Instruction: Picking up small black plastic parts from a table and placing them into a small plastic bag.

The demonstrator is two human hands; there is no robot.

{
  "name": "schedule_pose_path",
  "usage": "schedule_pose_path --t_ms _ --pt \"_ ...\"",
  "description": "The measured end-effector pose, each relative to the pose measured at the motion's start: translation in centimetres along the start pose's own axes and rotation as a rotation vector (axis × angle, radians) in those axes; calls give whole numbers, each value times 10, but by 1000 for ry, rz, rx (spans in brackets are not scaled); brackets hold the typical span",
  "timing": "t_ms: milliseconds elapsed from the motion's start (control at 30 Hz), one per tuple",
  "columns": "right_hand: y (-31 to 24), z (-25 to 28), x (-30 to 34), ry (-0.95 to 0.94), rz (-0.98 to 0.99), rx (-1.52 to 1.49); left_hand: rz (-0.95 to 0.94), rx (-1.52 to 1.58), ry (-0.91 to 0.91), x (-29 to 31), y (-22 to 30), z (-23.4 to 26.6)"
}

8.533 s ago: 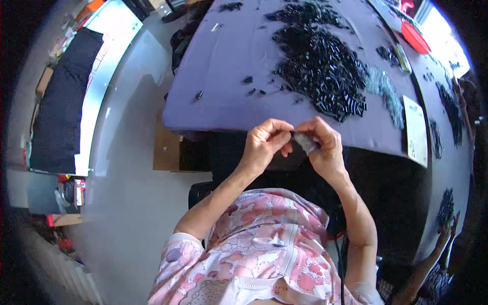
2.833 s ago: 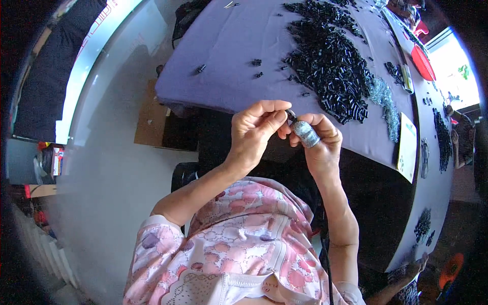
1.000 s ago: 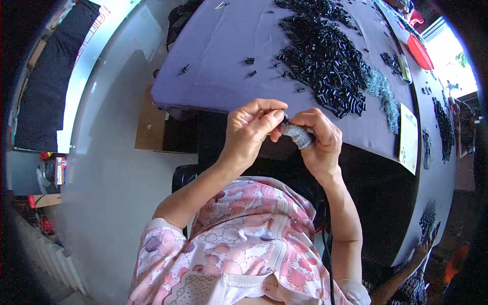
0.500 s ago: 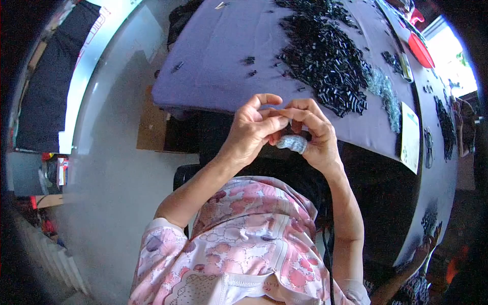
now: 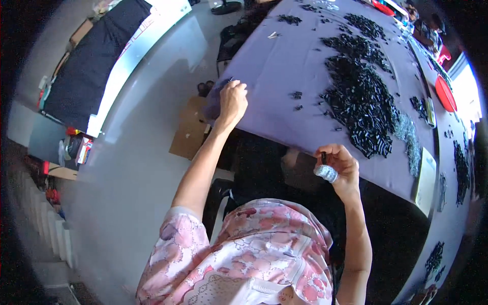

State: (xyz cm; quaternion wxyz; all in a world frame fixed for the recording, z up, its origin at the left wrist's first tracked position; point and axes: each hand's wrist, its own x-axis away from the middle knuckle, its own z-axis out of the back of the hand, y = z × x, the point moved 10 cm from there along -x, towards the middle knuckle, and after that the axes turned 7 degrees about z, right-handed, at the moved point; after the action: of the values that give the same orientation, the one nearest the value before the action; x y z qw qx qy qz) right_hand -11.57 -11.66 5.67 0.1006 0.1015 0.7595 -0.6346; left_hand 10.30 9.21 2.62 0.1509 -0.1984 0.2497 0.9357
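Observation:
My left hand (image 5: 234, 104) is at the left corner of the purple-covered table, fingers curled down and pressed together. A small dark bit (image 5: 230, 80) shows just beyond its fingertips; whether they grip it is hidden. In front of the table's near edge, my right hand (image 5: 345, 170) holds a short black tube-like piece (image 5: 324, 157) upright between bent fingers and thumb. A grey-white knitted-looking wrap (image 5: 326, 173) covers that thumb. Beyond my right hand lies a large heap of short black pieces (image 5: 363, 107) on the table.
Clear, glassy-looking small pieces (image 5: 406, 134) lie right of the heap. A pale board (image 5: 426, 178) sits at the table's edge, with a red basin (image 5: 446, 94) farther off. A cardboard box (image 5: 187, 129) stands below the left corner. Another person (image 5: 429, 33) is at the far right.
My hands were together in front of me and are now apart. The left has moved out to the table's left corner; the right stays near the front edge with the black piece showing.

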Motion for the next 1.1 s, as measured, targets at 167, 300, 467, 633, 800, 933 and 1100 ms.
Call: schedule_pose_path --t_ms 167,300,467,633,800,933,1100 --pt "2 8 1 39 18 -32 -63 55 166 9 10 16" --pt "0 7 0 21 35 29 -75 27 13 27 25 9" --pt "-1 4 -3 17 51 47 -230 216 132 48 42 38" --pt "5 0 -2 10 49 -2 -177 207 112 31 30 42" --pt "8 3 -4 -6 36 63 -61 76 32 20 23 19" --pt "9 9 -1 47 8 29 1 123 117 19 21 27" --pt "7 13 0 52 0 -18 31 -75 186 10 13 35"
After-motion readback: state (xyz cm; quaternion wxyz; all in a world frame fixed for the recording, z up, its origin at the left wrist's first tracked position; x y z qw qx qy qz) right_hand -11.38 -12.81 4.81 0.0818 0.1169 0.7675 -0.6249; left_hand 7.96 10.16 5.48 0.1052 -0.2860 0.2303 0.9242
